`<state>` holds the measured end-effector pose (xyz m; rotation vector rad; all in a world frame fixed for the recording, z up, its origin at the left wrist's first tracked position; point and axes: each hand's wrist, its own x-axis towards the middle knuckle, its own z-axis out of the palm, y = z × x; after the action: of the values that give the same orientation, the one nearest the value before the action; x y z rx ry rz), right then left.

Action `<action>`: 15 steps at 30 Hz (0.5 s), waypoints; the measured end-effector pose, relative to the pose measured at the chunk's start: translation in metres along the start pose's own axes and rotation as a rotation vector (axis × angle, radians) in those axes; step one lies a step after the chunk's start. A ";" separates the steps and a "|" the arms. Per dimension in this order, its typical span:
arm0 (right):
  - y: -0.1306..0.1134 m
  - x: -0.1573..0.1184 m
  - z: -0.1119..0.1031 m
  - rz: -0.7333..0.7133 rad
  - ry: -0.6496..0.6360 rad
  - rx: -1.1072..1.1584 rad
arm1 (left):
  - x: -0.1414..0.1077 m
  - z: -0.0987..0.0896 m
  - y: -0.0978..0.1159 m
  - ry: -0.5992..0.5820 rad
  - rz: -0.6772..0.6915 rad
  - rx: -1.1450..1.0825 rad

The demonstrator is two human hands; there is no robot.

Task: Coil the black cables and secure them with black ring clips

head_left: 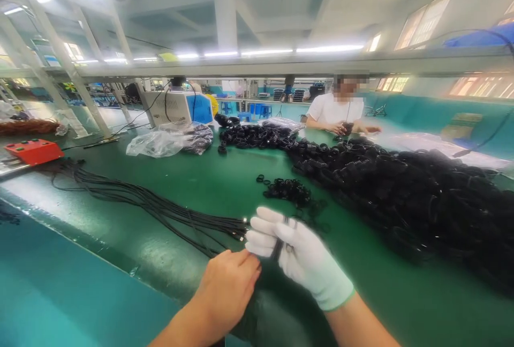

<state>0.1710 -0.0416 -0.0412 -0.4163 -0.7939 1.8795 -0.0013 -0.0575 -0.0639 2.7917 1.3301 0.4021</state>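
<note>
My left hand (231,285), bare, is closed with its fingertips against the fingers of the other hand; what it pinches, if anything, is hidden. My right hand (295,256) wears a white glove with a green cuff and is closed around small black bands. Just behind the hands end several long black cables (160,202) with light-coloured tips, lying in a bundle on the green table (225,175). A small heap of black rings (288,190) lies beyond the gloved hand.
Coiled black cables (373,181) form a large pile along the right and back. A clear plastic bag (156,141), a red box (34,151) and a blue-white machine (179,107) stand left. A person (337,111) works across the table.
</note>
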 end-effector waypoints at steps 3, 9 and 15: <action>0.008 -0.002 -0.001 0.090 0.069 -0.098 | 0.002 -0.012 0.010 0.087 0.078 0.014; 0.025 -0.009 -0.005 0.325 -0.266 -0.039 | 0.015 -0.053 -0.017 0.068 0.169 -0.174; 0.045 -0.008 -0.003 0.507 -0.352 0.125 | 0.023 -0.032 -0.039 -0.127 -0.017 -0.833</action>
<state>0.1462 -0.0604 -0.0747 -0.2197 -0.8473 2.5092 -0.0250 -0.0176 -0.0329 2.0659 0.8703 0.5936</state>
